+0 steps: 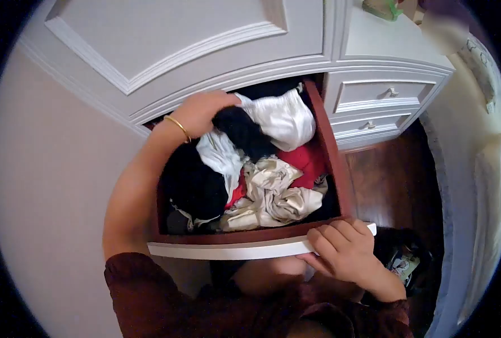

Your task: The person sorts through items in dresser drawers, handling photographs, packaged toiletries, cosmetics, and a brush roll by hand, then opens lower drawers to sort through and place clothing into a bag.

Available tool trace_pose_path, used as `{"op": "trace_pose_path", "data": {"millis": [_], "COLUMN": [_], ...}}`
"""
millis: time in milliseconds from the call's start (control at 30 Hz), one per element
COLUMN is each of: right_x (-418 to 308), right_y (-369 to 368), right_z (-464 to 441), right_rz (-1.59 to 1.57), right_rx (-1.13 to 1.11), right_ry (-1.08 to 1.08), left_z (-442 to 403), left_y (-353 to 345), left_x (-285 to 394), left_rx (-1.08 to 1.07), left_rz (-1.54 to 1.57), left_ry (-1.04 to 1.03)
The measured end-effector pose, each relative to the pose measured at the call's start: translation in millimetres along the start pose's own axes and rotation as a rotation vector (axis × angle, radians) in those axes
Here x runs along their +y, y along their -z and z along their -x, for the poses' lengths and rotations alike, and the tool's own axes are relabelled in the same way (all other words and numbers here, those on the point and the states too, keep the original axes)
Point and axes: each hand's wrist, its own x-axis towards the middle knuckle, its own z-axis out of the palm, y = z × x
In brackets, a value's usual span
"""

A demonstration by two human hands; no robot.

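A pulled-out drawer [332, 146] with reddish-brown sides and a white front holds a jumble of clothes. My left hand [201, 117], with a gold bangle at the wrist, reaches into its back part. The fingers are curled at the end of a white garment [287, 121], beside a black garment [243, 132]; the fingertips are partly hidden. My right hand [343, 248] is wrapped over the right end of the drawer's front edge. Between my hands lie a beige garment [278, 197], a thin white cloth [219, 158], a red garment [306, 163] and a large black garment [191, 180].
A white cabinet panel [177, 34] rises behind the drawer. To the right stand small white drawers [383, 96] with knobs. A dark bag [405, 262] sits on the wooden floor [383, 180], and a bed [475, 169] runs along the far right. My knees are under the drawer front.
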Motion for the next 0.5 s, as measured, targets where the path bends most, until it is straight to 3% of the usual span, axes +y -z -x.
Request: {"op": "trace_pose_path", "data": {"millis": [167,367,467,500], "right_x": [-1.1,-0.8,-0.3,-0.6], "right_y": [2.2,0.7,1.6,2.6], "right_z": [-4.0,-2.8,-3.5,-4.4], "right_rz": [0.044,0.056,0.043,0.026], "right_rx": [-0.022,-0.024,-0.036,-0.045], "right_ry": [0.002,0.0,-0.003,-0.005], "left_z": [6.2,12.7,28.6,28.6], "left_y": [-12.2,-5.9,17.8,29.3], "left_x": [-2.8,8.9,44.0,57.9], "left_rx": [0.14,-0.064,-0.315,-0.414], "left_rz": [-0.061,-0.039,0.121,0.237], "left_ry": [0.016,0.047,-0.298,-0.318]}}
